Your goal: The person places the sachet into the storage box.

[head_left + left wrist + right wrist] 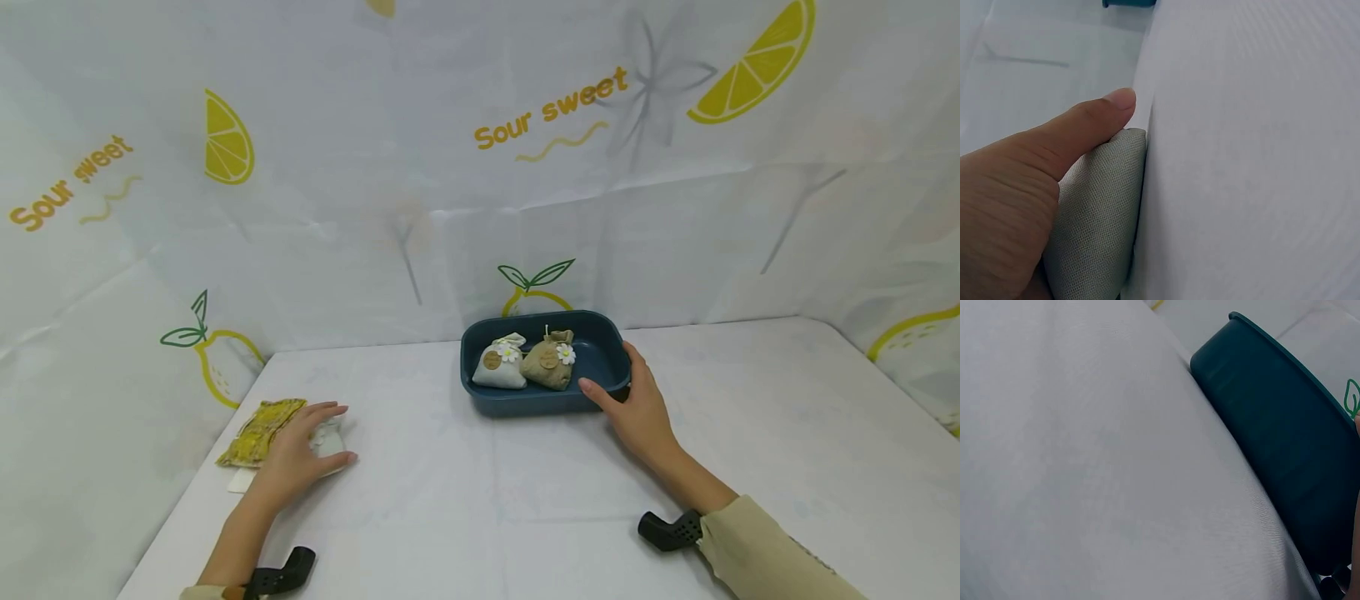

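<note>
In the head view, my left hand (292, 458) curves over a pale cloth pouch (327, 437) at the table's left, thumb on one side and fingers on the other. The left wrist view has the thumb lying along the pouch's woven side (1100, 219), close to the tablecloth. My right hand (641, 408) holds a dark teal plastic basin (517, 406) by its right end, thumb at the front rim; its other fingers are partly hidden behind the wall. Inside the basin sit a white pouch (495, 371) and a brown pouch (553, 367), each with a white flower.
A yellow patterned packet (258, 437) lies beside the left hand near the table's left edge, a white flat piece (242, 481) just below it. White cloth (480, 500) covers the table. Behind it hangs a white backdrop (337, 208) with lemon prints.
</note>
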